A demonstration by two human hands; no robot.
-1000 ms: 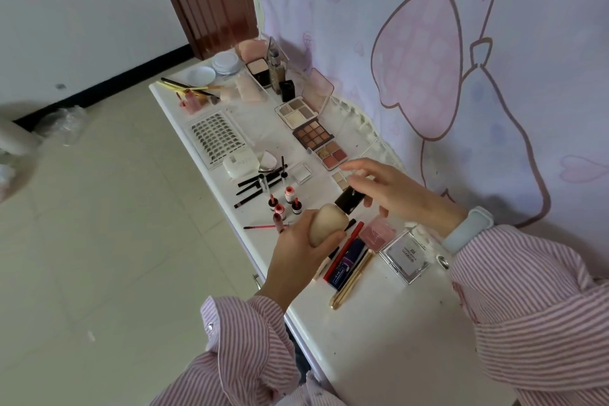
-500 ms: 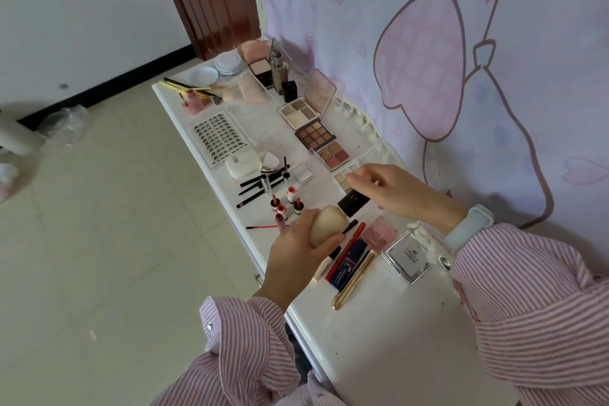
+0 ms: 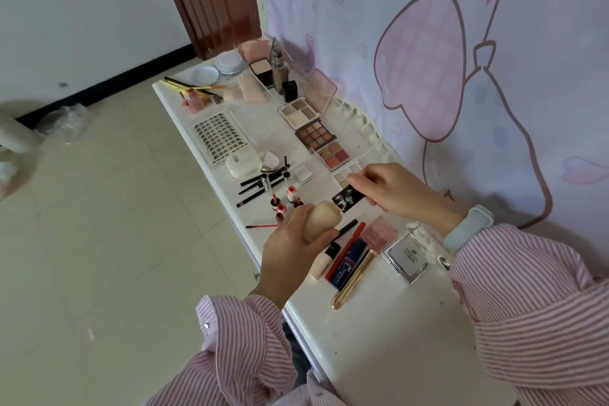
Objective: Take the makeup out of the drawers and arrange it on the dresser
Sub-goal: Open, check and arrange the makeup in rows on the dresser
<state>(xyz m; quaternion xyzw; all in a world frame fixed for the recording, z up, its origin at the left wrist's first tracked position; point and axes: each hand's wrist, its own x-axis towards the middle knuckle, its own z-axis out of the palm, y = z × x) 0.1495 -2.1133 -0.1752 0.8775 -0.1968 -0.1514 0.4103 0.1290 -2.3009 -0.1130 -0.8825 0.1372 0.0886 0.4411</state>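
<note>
Black cap (image 3: 348, 202) now lower — crowded white dresser (image 3: 389, 323), beige tiled floor (image 3: 108, 208).

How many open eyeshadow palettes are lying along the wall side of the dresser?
3 clearly: a pale palette with its pink lid raised, a brown-toned palette next to it, and a reddish palette after that. A fourth, pale one may sit half hidden by the right hand.

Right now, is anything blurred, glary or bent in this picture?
Head view: the dresser edge bows from wide-angle distortion; the black cap on the beige bottle shows mottled white glare; soft daylight, only faint shadows; the hands look sharp, while print on the silver compact is too small to read.
</note>
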